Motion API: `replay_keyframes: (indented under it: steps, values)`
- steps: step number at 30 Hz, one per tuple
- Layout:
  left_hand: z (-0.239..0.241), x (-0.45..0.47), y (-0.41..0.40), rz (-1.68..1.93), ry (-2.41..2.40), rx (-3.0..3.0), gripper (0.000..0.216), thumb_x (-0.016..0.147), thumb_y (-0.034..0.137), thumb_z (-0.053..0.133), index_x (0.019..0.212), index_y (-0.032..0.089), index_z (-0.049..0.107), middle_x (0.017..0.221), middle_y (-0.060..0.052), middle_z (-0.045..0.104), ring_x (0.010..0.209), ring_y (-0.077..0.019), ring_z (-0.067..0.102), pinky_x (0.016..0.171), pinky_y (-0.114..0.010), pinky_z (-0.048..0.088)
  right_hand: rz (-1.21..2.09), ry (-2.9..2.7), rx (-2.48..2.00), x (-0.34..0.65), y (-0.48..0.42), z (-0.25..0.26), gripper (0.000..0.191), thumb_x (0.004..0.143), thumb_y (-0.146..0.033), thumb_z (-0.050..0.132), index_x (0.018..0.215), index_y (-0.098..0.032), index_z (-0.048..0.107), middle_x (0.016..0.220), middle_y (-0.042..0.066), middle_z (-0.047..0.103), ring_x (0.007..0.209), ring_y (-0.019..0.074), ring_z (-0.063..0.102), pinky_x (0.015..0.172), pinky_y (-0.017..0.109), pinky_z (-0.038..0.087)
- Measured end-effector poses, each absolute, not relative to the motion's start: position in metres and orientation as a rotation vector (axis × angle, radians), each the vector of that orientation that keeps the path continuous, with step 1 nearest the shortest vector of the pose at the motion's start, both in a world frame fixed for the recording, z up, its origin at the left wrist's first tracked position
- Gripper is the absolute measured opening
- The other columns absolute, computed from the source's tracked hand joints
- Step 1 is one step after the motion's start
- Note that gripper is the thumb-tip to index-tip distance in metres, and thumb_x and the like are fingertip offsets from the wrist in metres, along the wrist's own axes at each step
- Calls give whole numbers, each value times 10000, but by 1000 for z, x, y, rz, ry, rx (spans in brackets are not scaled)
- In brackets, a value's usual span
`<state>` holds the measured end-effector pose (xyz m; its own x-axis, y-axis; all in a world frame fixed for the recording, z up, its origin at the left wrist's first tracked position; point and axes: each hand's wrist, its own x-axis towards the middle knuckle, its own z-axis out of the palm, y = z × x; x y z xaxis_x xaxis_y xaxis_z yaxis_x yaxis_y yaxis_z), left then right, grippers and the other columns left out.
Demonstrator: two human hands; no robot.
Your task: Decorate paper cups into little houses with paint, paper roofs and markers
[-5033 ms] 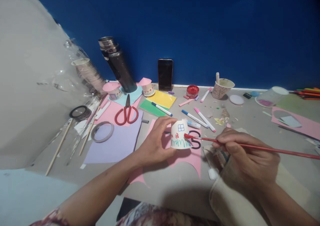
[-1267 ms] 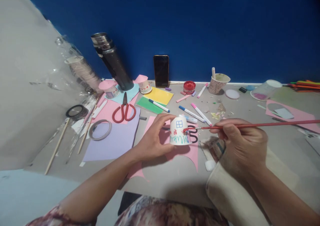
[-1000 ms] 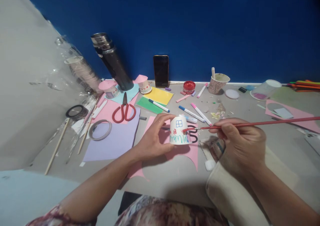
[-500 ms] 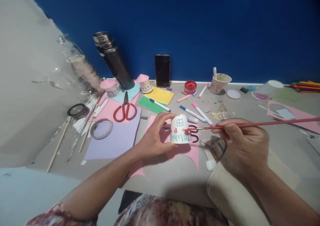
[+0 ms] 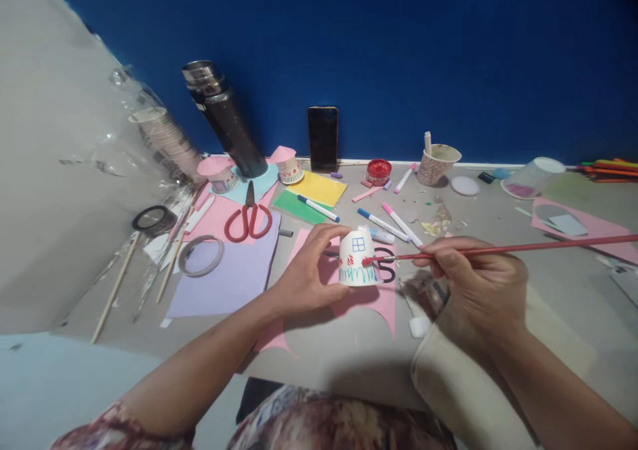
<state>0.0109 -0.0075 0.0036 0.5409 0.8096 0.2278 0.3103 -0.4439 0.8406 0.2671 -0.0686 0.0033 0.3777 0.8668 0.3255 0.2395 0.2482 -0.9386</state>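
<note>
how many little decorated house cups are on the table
3. One house cup in the left hand, mid-table; two pink-roofed cups at the back, one left and one right of the black flask. Clutter may hide more.

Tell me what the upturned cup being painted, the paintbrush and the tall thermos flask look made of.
The upturned cup: likely paper, matte white; marker lines sit flat on it. The paintbrush: thin red handle, smooth finish, probably painted wood, plastic possible. The thermos flask: likely metal; dark glossy body, shiny steel-like top.
</note>
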Motion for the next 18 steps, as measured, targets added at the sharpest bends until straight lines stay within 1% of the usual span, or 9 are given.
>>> replay_keyframes:
  steps: [5, 9, 13, 18]
  values:
    - [4, 11, -7, 810, 920, 1993, 719, 729, 275, 844, 1372, 297, 522, 1414, -104, 542, 1328, -317, 548, 1072, -490, 553, 591, -1098, -1255, 266, -70, 4, 150, 909, -372, 791, 812, -261, 817, 710, 23, 766, 561, 171, 640, 528, 319, 533]
    - [4, 12, -7, 814, 913, 2009, 701, 734, 260, 837, 1363, 300, 531, 1418, -103, 545, 1331, -315, 548, 1074, -488, 554, 569, -1111, -1270, 266, -70, 4, 149, 896, -383, 799, 809, -263, 814, 728, 29, 772, 571, 181, 655, 525, 325, 552]
    - [4, 12, -7, 818, 909, 2018, 702, 721, 230, 831, 1356, 298, 539, 1416, -103, 551, 1332, -321, 549, 1085, -500, 547, 591, -1161, -1303, 265, -70, 6, 126, 896, -352, 791, 798, -278, 819, 723, 26, 778, 566, 185, 655, 535, 330, 558]
    - [4, 12, -7, 821, 911, 2009, 699, 734, 263, 845, 1360, 290, 534, 1424, -106, 544, 1345, -313, 542, 1082, -481, 550, 581, -1132, -1267, 266, -69, 7, 139, 911, -330, 773, 792, -273, 817, 730, 23, 779, 579, 176, 674, 535, 307, 554]
